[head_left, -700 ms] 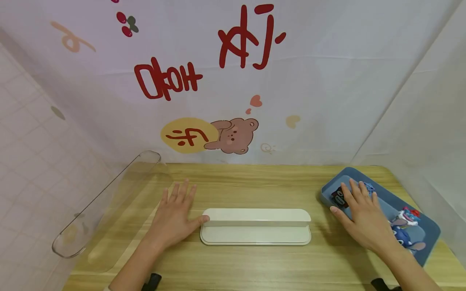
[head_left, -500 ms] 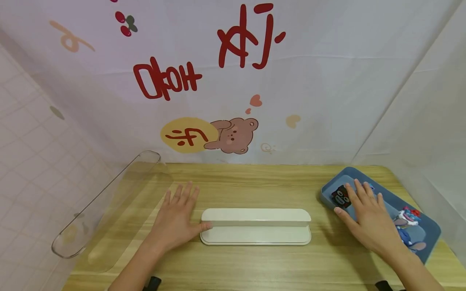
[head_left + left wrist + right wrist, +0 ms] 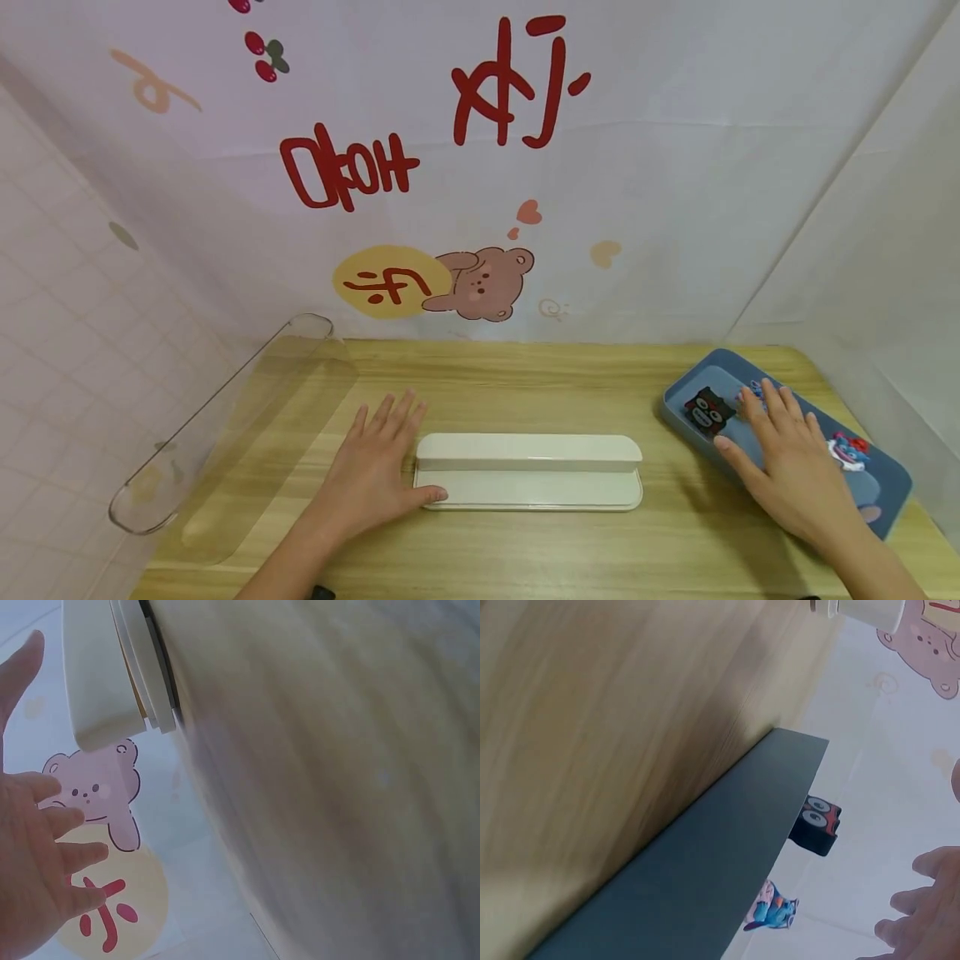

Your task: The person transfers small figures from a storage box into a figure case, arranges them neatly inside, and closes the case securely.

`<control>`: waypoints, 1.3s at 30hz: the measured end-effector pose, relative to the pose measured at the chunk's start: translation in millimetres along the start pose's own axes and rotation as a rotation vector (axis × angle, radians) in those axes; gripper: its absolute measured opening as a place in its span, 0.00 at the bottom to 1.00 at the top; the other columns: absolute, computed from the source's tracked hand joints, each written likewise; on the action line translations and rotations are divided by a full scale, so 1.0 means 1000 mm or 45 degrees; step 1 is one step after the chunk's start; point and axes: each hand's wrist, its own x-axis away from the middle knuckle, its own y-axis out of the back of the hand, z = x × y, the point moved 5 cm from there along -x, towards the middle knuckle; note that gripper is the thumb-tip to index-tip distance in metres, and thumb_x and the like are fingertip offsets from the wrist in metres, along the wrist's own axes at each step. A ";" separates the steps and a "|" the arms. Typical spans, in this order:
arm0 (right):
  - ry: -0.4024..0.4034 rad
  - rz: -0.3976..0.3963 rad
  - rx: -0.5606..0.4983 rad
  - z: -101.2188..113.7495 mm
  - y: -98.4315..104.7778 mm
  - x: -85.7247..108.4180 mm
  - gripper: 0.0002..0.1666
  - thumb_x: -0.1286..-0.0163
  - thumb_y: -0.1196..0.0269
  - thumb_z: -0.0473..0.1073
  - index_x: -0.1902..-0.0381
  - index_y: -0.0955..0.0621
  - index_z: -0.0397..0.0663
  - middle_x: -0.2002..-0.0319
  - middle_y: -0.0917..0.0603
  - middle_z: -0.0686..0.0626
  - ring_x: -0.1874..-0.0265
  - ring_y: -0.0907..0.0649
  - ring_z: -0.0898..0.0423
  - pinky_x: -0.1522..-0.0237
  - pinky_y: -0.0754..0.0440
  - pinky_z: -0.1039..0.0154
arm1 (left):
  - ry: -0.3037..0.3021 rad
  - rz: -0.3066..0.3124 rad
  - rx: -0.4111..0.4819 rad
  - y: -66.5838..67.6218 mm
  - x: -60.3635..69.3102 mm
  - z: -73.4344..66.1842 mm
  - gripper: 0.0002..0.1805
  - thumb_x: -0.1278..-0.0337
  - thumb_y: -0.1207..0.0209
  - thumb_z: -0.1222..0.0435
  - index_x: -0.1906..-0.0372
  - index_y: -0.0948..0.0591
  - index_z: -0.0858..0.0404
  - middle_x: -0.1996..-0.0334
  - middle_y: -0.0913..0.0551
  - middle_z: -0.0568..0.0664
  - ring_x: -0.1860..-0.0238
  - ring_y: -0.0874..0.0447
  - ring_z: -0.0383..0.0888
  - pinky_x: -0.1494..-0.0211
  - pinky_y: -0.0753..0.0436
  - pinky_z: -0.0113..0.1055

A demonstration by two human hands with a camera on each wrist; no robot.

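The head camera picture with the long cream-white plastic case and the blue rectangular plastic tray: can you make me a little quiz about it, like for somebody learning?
1. Fill in the blank: in the head view, the ____ of the left hand overlaps the long cream-white plastic case.

2. True or false: in that view, the long clear plastic container is to the left of the case.

3. What is inside the blue rectangular plastic tray below the right hand?
A) a pair of scissors
B) a small dark figure with big round eyes
C) a green cup

Key: 1: thumb. 2: true. 3: B.
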 end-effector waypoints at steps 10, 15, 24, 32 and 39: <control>-0.075 -0.018 -0.022 -0.013 0.008 0.013 0.49 0.19 0.41 0.54 0.18 0.48 0.30 0.20 0.58 0.24 0.20 0.62 0.29 0.24 0.72 0.31 | -0.038 -0.006 -0.002 0.000 0.004 -0.003 0.66 0.58 0.29 0.28 0.20 0.35 0.64 0.19 0.40 0.58 0.22 0.39 0.64 0.21 0.46 0.67; -0.109 -0.041 -0.015 -0.019 0.010 0.019 0.50 0.20 0.40 0.54 0.18 0.48 0.30 0.20 0.57 0.24 0.20 0.60 0.28 0.25 0.71 0.30 | -0.064 0.004 -0.019 -0.002 0.004 -0.005 0.66 0.62 0.25 0.31 0.20 0.34 0.64 0.22 0.34 0.59 0.25 0.33 0.64 0.22 0.43 0.66; -0.168 -0.066 -0.002 -0.032 0.012 0.030 0.52 0.22 0.38 0.56 0.19 0.48 0.29 0.21 0.56 0.22 0.20 0.58 0.26 0.26 0.69 0.26 | -0.097 0.019 -0.011 -0.006 0.003 -0.009 0.60 0.67 0.19 0.39 0.26 0.26 0.66 0.29 0.24 0.58 0.30 0.27 0.62 0.23 0.38 0.63; -0.206 -0.112 -0.003 -0.039 0.018 0.040 0.52 0.23 0.36 0.55 0.21 0.46 0.23 0.21 0.54 0.23 0.19 0.56 0.30 0.25 0.66 0.28 | -0.109 0.052 -0.004 -0.005 0.003 -0.014 0.56 0.66 0.16 0.48 0.29 0.25 0.69 0.35 0.19 0.58 0.34 0.25 0.58 0.25 0.33 0.61; -0.266 -0.118 0.022 -0.049 0.018 0.052 0.54 0.27 0.32 0.54 0.23 0.43 0.21 0.22 0.51 0.22 0.26 0.46 0.19 0.26 0.59 0.26 | -0.129 0.062 -0.034 -0.004 0.002 -0.018 0.55 0.66 0.15 0.51 0.29 0.25 0.70 0.40 0.17 0.57 0.38 0.22 0.57 0.29 0.27 0.57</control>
